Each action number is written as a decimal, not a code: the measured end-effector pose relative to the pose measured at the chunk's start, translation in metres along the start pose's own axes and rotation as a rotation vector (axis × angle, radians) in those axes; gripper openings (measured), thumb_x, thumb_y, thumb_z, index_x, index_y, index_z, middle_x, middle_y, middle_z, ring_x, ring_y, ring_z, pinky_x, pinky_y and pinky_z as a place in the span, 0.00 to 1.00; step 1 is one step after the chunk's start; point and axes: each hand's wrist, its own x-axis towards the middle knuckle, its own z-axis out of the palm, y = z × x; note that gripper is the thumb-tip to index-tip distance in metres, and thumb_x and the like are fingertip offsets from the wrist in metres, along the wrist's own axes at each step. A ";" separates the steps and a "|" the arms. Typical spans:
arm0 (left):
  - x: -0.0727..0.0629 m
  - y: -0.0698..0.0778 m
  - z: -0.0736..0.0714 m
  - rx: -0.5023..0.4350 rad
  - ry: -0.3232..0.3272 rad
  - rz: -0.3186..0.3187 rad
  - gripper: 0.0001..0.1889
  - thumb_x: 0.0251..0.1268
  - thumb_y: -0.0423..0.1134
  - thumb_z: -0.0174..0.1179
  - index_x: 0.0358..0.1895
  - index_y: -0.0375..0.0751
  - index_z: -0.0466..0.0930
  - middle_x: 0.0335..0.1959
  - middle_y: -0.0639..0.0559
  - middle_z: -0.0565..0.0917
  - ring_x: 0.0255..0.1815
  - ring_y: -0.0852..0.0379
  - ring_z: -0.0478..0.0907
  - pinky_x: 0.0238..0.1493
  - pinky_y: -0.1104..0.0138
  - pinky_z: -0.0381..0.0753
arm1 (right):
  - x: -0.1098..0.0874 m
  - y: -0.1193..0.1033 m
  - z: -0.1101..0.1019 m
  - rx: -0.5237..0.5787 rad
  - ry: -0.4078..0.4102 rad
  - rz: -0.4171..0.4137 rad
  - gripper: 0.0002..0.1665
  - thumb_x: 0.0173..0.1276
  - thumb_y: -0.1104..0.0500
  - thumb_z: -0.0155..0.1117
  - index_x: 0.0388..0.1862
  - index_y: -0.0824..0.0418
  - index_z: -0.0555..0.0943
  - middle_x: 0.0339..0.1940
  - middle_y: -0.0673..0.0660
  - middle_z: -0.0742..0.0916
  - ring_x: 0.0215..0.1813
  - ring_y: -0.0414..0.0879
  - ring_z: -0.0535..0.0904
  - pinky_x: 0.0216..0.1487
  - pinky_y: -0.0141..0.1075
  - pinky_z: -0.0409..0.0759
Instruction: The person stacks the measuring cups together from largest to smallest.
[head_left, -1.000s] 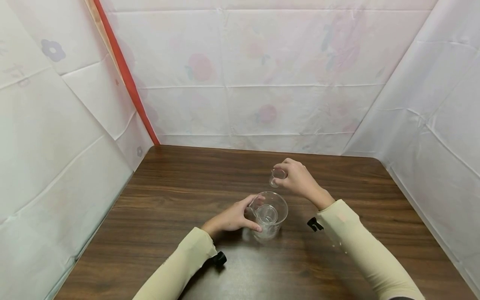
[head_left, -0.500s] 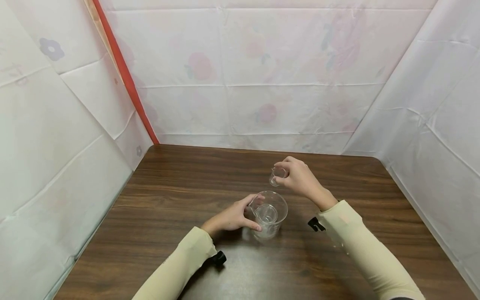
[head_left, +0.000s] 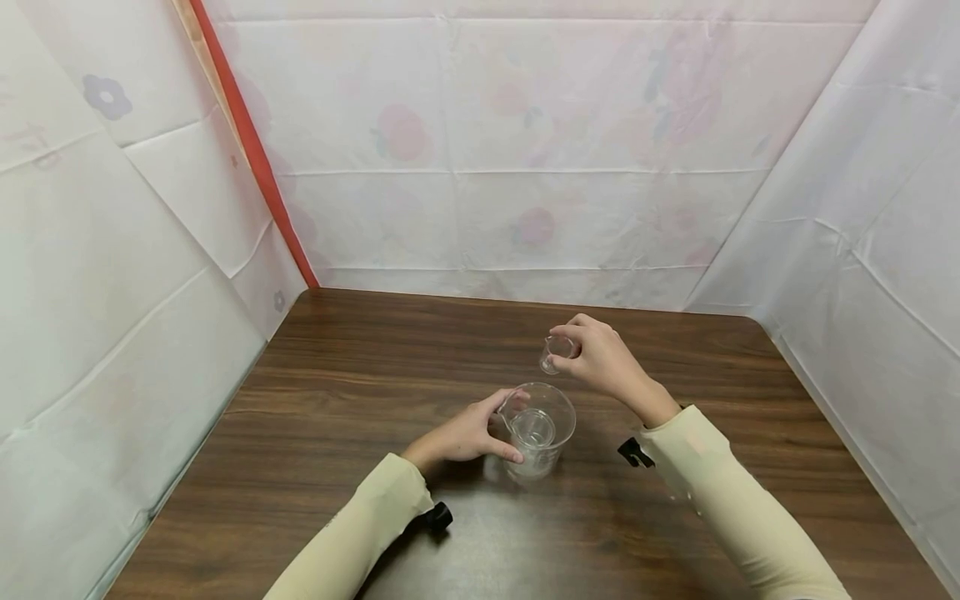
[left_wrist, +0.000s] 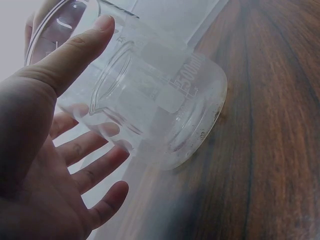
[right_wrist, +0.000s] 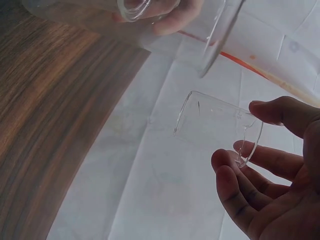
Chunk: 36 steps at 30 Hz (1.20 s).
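Observation:
A large clear glass beaker [head_left: 542, 463] stands upright on the table, a smaller beaker [head_left: 534, 428] nested inside it. My left hand [head_left: 467, 430] holds the large beaker from its left, thumb on the near side and fingers round the far side. In the left wrist view the large beaker [left_wrist: 204, 95] shows a 500 ml marking, and the inner beaker's spout is visible through its wall. Just beyond, my right hand [head_left: 600, 357] pinches a tiny beaker [head_left: 550, 358] near its rim, held above the table. The tiny beaker [right_wrist: 212, 120] looks empty in the right wrist view.
The dark wood-grain table [head_left: 360, 367] carries both beakers and ends at a white patterned curtain [head_left: 480, 217] behind. More white sheeting [head_left: 112, 292] hangs at both sides. A red strip [head_left: 262, 167] runs down the back left corner.
Both hands and the beakers stay almost where they were. My right wrist and sleeve have shifted slightly to the right.

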 end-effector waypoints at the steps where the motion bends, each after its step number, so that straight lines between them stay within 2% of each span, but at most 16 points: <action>1: 0.000 0.000 0.000 -0.002 0.001 0.002 0.44 0.52 0.47 0.74 0.72 0.50 0.59 0.68 0.51 0.73 0.70 0.54 0.68 0.68 0.51 0.70 | 0.000 0.000 0.000 0.001 0.000 -0.002 0.22 0.59 0.58 0.72 0.51 0.65 0.83 0.41 0.60 0.84 0.32 0.47 0.78 0.33 0.37 0.74; 6: -0.001 0.000 0.000 0.001 0.003 -0.004 0.44 0.52 0.47 0.74 0.72 0.50 0.60 0.67 0.52 0.73 0.70 0.55 0.68 0.68 0.52 0.70 | -0.002 -0.003 -0.003 0.003 -0.003 -0.007 0.22 0.60 0.57 0.72 0.52 0.64 0.83 0.42 0.59 0.84 0.31 0.43 0.77 0.33 0.36 0.74; 19: -0.001 -0.001 0.000 0.001 0.000 0.006 0.44 0.53 0.48 0.73 0.72 0.52 0.59 0.67 0.51 0.73 0.69 0.53 0.69 0.67 0.51 0.70 | -0.005 -0.014 -0.011 0.020 -0.011 -0.018 0.22 0.59 0.58 0.72 0.52 0.64 0.83 0.42 0.59 0.84 0.31 0.41 0.78 0.32 0.32 0.76; 28: 0.000 -0.001 0.001 -0.013 -0.002 0.007 0.44 0.53 0.46 0.73 0.72 0.44 0.59 0.67 0.49 0.74 0.69 0.52 0.69 0.67 0.50 0.70 | -0.007 -0.019 -0.014 0.027 -0.013 -0.029 0.21 0.59 0.59 0.72 0.51 0.64 0.84 0.42 0.61 0.84 0.30 0.40 0.77 0.31 0.31 0.75; 36: 0.000 -0.002 0.000 -0.018 -0.007 0.008 0.44 0.54 0.46 0.73 0.72 0.44 0.59 0.67 0.47 0.73 0.70 0.50 0.69 0.67 0.48 0.70 | -0.011 -0.023 -0.016 0.043 -0.024 -0.037 0.21 0.60 0.60 0.71 0.52 0.64 0.83 0.41 0.58 0.84 0.29 0.38 0.77 0.30 0.30 0.76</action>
